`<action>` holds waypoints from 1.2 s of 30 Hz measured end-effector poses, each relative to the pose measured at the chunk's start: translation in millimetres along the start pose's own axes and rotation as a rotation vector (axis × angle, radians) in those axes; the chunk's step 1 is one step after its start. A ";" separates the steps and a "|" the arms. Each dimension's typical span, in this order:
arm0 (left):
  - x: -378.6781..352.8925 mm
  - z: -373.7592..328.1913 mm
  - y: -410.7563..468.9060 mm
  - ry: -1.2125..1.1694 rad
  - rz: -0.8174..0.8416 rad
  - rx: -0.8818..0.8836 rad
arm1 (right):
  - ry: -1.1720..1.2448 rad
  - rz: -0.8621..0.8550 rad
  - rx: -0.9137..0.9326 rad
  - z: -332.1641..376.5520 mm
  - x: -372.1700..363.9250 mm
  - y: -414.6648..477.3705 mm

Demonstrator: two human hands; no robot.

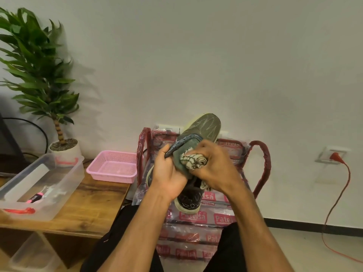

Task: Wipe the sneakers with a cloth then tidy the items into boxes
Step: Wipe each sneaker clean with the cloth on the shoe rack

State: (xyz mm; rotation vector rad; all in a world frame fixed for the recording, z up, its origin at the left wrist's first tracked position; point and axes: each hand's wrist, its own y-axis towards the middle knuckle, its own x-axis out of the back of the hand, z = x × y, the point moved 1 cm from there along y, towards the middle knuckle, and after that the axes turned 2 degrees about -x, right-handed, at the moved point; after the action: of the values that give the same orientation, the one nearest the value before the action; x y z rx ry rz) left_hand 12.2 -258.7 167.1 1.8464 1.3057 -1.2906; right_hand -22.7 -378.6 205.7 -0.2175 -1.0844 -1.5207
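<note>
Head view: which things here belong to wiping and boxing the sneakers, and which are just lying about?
Job: sneaker, gripped by left hand; cloth, gripped by right hand; clear box and pink basket on the table.
Lying about: potted plant; red power cable; plastic-wrapped chair.

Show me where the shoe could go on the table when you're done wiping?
Best spot: the bare wood of the table between the clear box and the pink basket, running to the near edge. The basket's inside looks empty too. The table's left is crowded by the clear box, and the plant pot stands right behind it.
</note>
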 end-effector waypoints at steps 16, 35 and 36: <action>3.1 -7.0 1.3 0.039 -0.021 -0.014 | 0.015 0.219 0.090 -1.3 5.3 -2.7; 1.8 -2.6 -1.0 -0.019 0.008 0.005 | 0.065 -0.275 -0.045 -0.9 -0.8 -3.3; 2.2 -2.7 -0.8 -0.020 0.006 0.002 | 0.052 -0.246 -0.028 -2.1 -2.2 -3.7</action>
State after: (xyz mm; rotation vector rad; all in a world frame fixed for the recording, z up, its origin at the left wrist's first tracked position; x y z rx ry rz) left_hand 12.7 -255.2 166.2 1.8323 1.2880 -1.3046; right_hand -24.4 -379.0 201.2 -0.0644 -1.0785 -1.7513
